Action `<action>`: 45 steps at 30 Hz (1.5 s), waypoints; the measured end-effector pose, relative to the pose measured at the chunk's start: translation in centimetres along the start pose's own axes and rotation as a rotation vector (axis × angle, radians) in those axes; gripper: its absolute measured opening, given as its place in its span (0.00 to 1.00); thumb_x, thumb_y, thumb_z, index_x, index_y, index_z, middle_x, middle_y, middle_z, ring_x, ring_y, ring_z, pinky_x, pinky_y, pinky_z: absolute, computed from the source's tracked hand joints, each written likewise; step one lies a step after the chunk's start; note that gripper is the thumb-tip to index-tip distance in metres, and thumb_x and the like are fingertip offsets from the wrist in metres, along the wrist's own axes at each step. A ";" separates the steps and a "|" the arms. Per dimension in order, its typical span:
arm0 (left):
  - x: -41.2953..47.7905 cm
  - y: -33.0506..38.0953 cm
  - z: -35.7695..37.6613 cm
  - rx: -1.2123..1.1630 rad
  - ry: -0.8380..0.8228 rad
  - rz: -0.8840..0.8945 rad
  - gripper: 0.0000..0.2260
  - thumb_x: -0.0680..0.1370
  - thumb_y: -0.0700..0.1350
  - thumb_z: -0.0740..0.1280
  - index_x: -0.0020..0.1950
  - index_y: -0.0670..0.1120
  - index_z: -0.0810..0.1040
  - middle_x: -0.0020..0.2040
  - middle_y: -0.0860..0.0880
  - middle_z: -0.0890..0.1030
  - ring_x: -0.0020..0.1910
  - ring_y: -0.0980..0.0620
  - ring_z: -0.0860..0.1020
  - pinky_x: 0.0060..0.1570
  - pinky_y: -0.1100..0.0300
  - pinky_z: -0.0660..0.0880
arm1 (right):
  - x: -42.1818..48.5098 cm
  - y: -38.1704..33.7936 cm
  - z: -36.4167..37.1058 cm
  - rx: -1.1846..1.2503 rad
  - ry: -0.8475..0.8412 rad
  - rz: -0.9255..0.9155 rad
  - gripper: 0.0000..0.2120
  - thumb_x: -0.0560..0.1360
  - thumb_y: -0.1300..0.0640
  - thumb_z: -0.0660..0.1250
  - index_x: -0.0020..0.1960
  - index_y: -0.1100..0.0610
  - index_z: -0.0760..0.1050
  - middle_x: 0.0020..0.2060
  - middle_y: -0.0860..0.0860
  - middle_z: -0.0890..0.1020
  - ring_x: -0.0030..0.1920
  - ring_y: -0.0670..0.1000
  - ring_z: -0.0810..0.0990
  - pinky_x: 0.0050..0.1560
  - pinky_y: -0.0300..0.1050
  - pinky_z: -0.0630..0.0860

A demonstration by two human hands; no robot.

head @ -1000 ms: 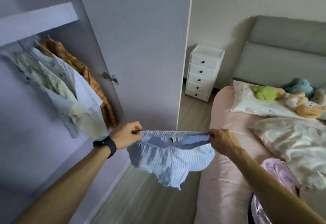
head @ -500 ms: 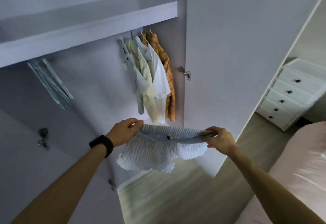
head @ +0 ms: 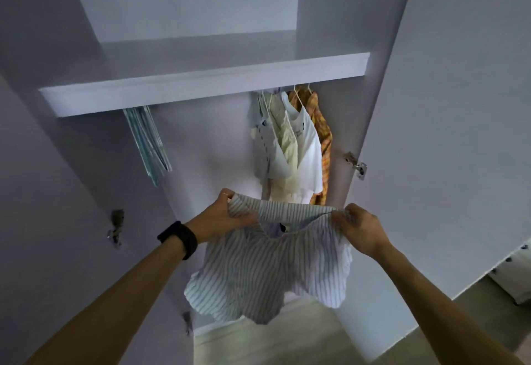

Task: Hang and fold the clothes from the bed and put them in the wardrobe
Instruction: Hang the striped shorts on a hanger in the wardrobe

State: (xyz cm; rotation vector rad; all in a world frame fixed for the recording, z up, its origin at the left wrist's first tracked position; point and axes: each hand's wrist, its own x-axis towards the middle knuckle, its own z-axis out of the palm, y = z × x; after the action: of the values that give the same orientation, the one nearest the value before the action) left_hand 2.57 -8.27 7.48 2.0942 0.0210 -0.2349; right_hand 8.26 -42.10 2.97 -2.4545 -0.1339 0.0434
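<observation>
I hold a pair of blue-and-white striped shorts (head: pixel 267 272) by the elastic waistband in front of the open wardrobe (head: pixel 201 83). My left hand (head: pixel 222 215), with a black band on its wrist, grips the waistband's left end. My right hand (head: pixel 360 228) grips the right end. The waistband is stretched between them and the legs hang loose below. Inside the wardrobe, several garments (head: pixel 293 146) hang on hangers at the right: white and cream tops and an orange plaid shirt (head: pixel 323 134). The bed is out of view.
A white shelf (head: pixel 120 97) crosses the wardrobe above the rail. A striped cloth (head: pixel 149 140) hangs at the left under it. The open door (head: pixel 448 134) with a metal hinge (head: pixel 356 165) stands at the right. A white drawer unit (head: pixel 514 272) shows at the far right edge.
My view has swung left from the bed to face the wardrobe. Both hands carried the striped shorts along and lifted them slightly, the waistband still stretched between them.
</observation>
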 end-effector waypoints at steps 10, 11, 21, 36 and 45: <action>0.7 0.2 -0.4 0.193 0.366 0.234 0.04 0.77 0.46 0.74 0.48 0.55 0.81 0.44 0.59 0.82 0.44 0.62 0.78 0.46 0.68 0.72 | 3.6 -7.2 2.9 0.241 -0.171 -0.385 0.07 0.75 0.52 0.74 0.50 0.44 0.78 0.45 0.38 0.82 0.46 0.36 0.79 0.45 0.26 0.71; 1.0 0.4 -0.3 0.192 0.366 0.215 0.06 0.76 0.47 0.74 0.50 0.56 0.81 0.45 0.60 0.83 0.45 0.63 0.79 0.47 0.68 0.73 | 4.4 -8.2 3.2 0.263 -0.218 -0.444 0.08 0.75 0.54 0.74 0.51 0.43 0.79 0.45 0.37 0.82 0.47 0.34 0.79 0.47 0.25 0.71; 1.3 2.2 1.5 0.427 0.381 0.018 0.13 0.75 0.54 0.74 0.60 0.62 0.82 0.52 0.56 0.85 0.44 0.59 0.78 0.48 0.61 0.75 | 8.9 -10.7 5.3 0.492 -0.478 -0.738 0.10 0.73 0.64 0.76 0.52 0.55 0.85 0.48 0.47 0.87 0.49 0.47 0.85 0.55 0.43 0.80; -4.4 0.3 -0.5 1.002 0.685 -0.385 0.16 0.83 0.59 0.55 0.68 0.60 0.73 0.76 0.55 0.64 0.78 0.50 0.55 0.76 0.46 0.46 | 9.9 -16.5 11.1 0.409 -0.626 -0.792 0.15 0.72 0.51 0.77 0.57 0.43 0.80 0.55 0.35 0.81 0.55 0.40 0.79 0.48 0.28 0.72; -7.6 -2.6 -8.9 1.465 0.650 -0.723 0.17 0.85 0.49 0.53 0.74 0.60 0.64 0.82 0.47 0.47 0.78 0.39 0.31 0.59 0.30 0.18 | 16.4 -26.0 19.0 0.199 -0.437 -0.633 0.17 0.79 0.50 0.67 0.67 0.54 0.74 0.63 0.51 0.80 0.61 0.54 0.79 0.59 0.40 0.72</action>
State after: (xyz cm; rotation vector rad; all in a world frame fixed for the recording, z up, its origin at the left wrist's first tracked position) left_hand -3.79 1.32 10.99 3.4278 1.3724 0.0853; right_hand 21.13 -8.33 4.70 -2.0693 -1.0322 0.2981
